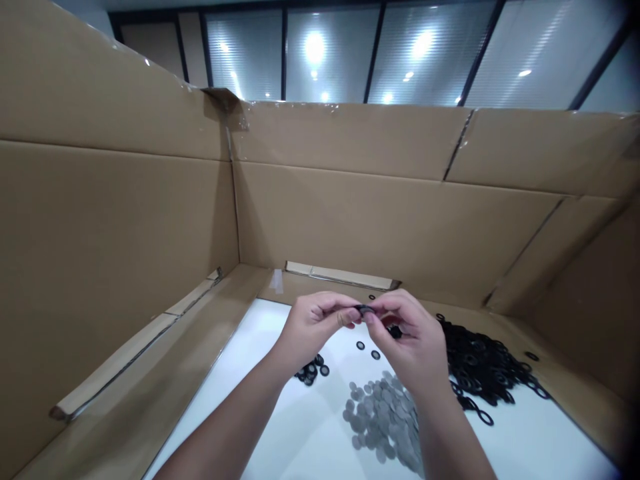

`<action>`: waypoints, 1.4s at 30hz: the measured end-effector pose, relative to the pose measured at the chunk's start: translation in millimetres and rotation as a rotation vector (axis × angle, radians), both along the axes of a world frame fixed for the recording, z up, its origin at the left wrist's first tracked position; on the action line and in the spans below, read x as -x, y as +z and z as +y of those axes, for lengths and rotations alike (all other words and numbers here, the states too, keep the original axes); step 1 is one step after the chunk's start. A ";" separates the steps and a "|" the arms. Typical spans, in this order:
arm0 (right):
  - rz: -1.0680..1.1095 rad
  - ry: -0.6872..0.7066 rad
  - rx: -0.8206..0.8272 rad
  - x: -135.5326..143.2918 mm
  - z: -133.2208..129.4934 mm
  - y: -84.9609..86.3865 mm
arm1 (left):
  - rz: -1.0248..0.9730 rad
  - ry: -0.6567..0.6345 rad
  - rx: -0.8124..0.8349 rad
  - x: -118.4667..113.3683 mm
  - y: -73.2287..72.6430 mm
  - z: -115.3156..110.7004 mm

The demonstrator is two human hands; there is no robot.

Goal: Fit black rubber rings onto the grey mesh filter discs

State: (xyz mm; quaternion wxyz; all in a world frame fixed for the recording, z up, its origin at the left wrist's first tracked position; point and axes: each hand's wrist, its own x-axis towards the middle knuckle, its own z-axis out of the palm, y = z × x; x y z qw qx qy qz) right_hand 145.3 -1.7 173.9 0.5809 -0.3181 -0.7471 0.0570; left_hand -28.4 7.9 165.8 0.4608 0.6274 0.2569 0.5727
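Both hands meet above the white board [280, 427], pinching one small black ring [364, 309] between their fingertips. My left hand [320, 323] grips its left side with thumb and forefinger, and my right hand [407, 330] grips its right side. Whether a disc sits inside the ring is too small to tell. Below the hands lies a pile of grey discs [385, 413], partly hidden by my right forearm. Black rings [480, 363] are heaped to the right of my right hand. A small cluster of black-rimmed discs [311, 371] lies beside my left wrist.
Tall cardboard walls [350, 213] surround the board on the left, back and right. Two black-rimmed discs [375, 355] lie singly between the hands and the grey pile. A folded cardboard strip [345, 275] runs along the back wall's foot, another [145, 347] along the left.
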 end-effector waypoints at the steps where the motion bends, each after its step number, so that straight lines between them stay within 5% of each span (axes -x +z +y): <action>1: 0.011 0.011 0.022 0.4 0.1 -0.3 | -0.046 -0.007 0.043 -1.3 -0.9 0.4; 16: 0.041 0.038 0.178 2.9 -8.6 6.3 | -0.204 -0.070 0.071 -4.7 -4.3 5.6; 27: -0.060 0.014 0.456 -12.7 -19.4 17.0 | 0.065 0.037 -0.077 3.0 0.2 0.2; 31: -0.069 0.005 0.463 -14.7 -17.6 15.8 | 0.033 -0.034 0.008 0.4 -0.5 0.0; 42: 0.060 0.049 0.465 -10.7 -15.1 11.6 | -0.046 0.019 0.033 -0.9 -2.5 -0.9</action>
